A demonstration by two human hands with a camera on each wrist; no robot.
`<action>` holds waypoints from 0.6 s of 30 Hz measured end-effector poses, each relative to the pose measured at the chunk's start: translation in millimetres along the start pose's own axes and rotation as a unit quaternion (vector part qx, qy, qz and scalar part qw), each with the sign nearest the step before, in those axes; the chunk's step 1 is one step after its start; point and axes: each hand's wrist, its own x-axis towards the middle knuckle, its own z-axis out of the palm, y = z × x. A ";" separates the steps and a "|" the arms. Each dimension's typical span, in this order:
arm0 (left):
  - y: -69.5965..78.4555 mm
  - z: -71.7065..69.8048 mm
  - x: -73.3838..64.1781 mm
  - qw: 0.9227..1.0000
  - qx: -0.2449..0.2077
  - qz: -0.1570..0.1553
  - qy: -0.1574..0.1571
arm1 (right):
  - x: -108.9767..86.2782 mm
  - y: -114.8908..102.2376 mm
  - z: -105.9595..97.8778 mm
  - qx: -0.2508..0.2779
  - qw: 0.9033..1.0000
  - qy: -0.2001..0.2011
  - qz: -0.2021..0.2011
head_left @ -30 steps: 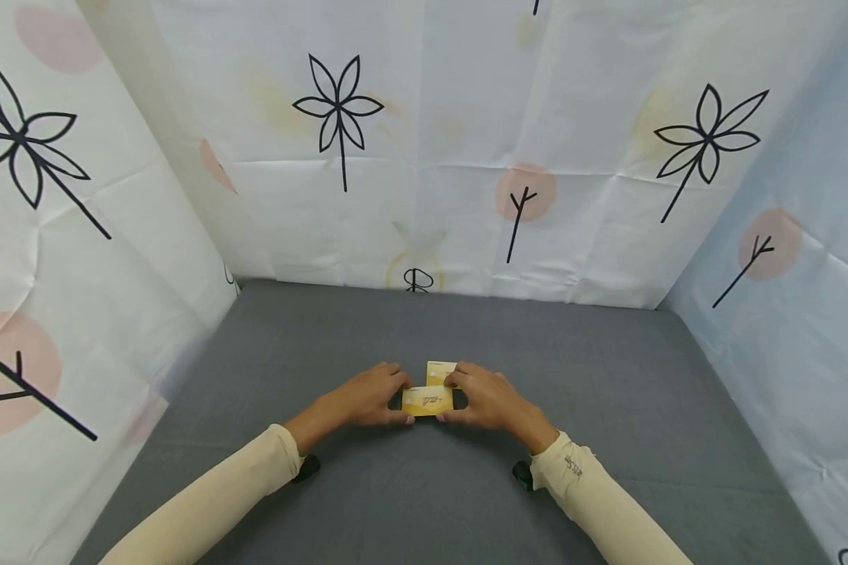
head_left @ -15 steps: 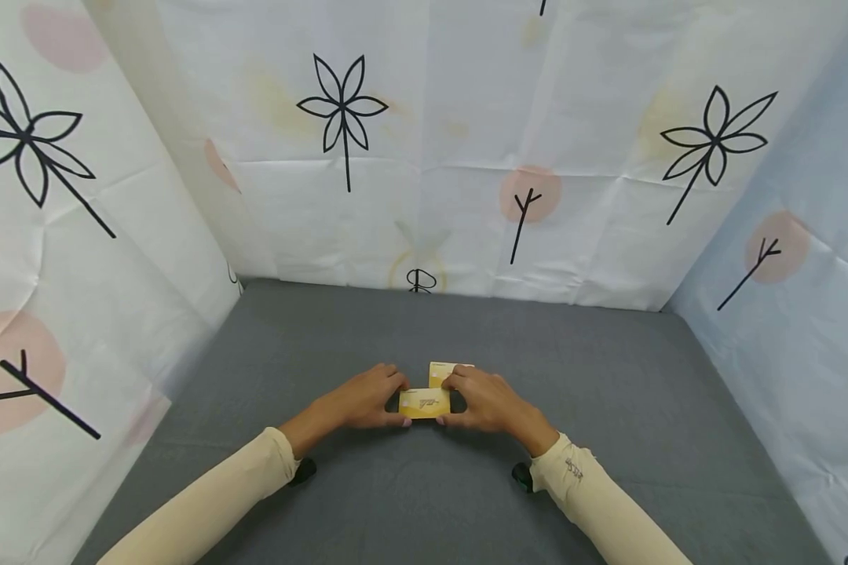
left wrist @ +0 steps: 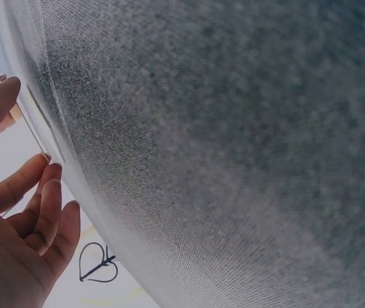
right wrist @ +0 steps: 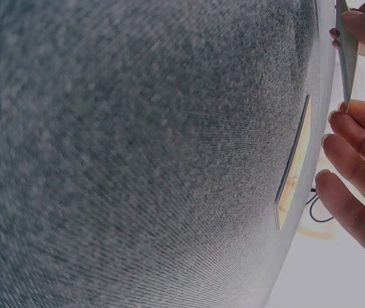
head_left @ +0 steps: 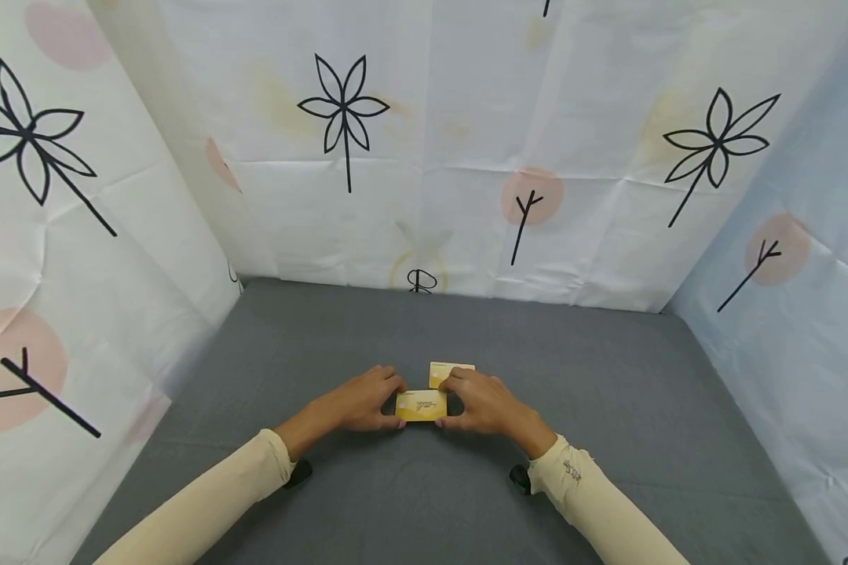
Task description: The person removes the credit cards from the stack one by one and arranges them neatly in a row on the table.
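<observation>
- Sleeves: cream cloth, softly creased; the left sleeve (head_left: 205, 494) shows as plain, while the right sleeve (head_left: 608, 502) bears small dark lettering at its cuff, too small to read.
- Wrist devices: a dark, rounded left device (head_left: 299, 474) and a similar right device (head_left: 520, 479) project beneath the cuffs.
- Left hand (head_left: 367, 399): thumb at the near corner, fingertip at the far corner, pinching the left end of the front card.
- Right hand (head_left: 484, 402): a matching pinch on the right end, the span between thumb and finger no wider than the card's short side.
- Front card (head_left: 421, 406): between the two hands, raised off the cloth; a thin, stiff rectangle, yellow with paler bands — its dark, script-like central mark cannot be made out.
- Rear card (head_left: 451, 369): a thin yellow rectangle lying flat just beyond, partly hidden by the right fingers in the head view; the right wrist view shows its slim, dark edge.
- Tabletop (head_left: 424, 502): grey cloth, finely ribbed in the wrist views.
- Back curtain (head_left: 452, 78): white, fold-creased fabric printed with black outline flowers, twigs and pink discs.
</observation>
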 end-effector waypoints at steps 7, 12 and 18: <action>-4.7 2.5 -2.5 1.000 -0.005 -0.001 0.000 | 1.7 -2.2 3.4 0.003 1.000 -0.005 0.002; -6.8 1.7 -3.9 1.000 -0.009 0.000 0.000 | 2.8 -3.5 6.1 0.000 1.000 0.004 0.005; -10.0 3.2 -6.1 1.000 -0.006 0.004 0.005 | 3.9 -6.7 7.3 -0.006 1.000 0.008 0.008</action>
